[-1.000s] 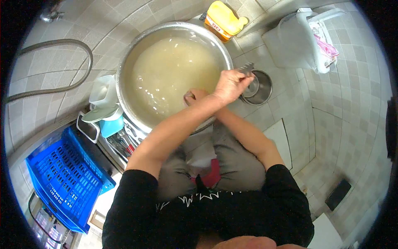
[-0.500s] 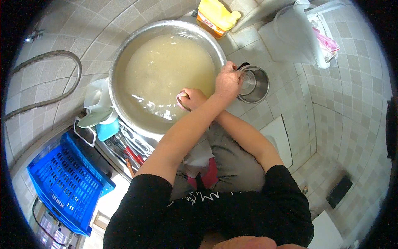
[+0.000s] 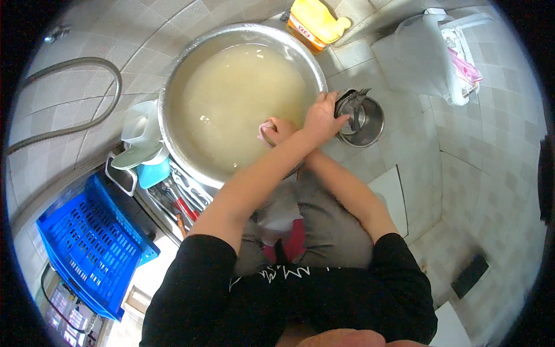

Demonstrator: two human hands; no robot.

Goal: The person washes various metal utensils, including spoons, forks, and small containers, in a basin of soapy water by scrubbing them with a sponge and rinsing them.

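My forearms cross, the left over the right. My left hand is by the wide metal basin's rim and a steel pot, thumb and fingers apart. Dark metal cutlery, with fork-like tines showing, is at the pot's mouth beside these fingers; some of it is hidden by the hand. My right hand is inside the basin, above cloudy, yellowish water. Its fingers are closed around a pink and white cloth-like piece; its exact kind cannot be made out.
A yellow jug stands beyond the basin, and a pale bin stands far right. Left are plastic containers, tools with red handles, a blue crate and a metal hose.
Tined cutlery now shows at the pot's mouth, where a clear, blurred shape was before. My left hand's thumb has spread outward. My right hand still grips the pink and white piece.
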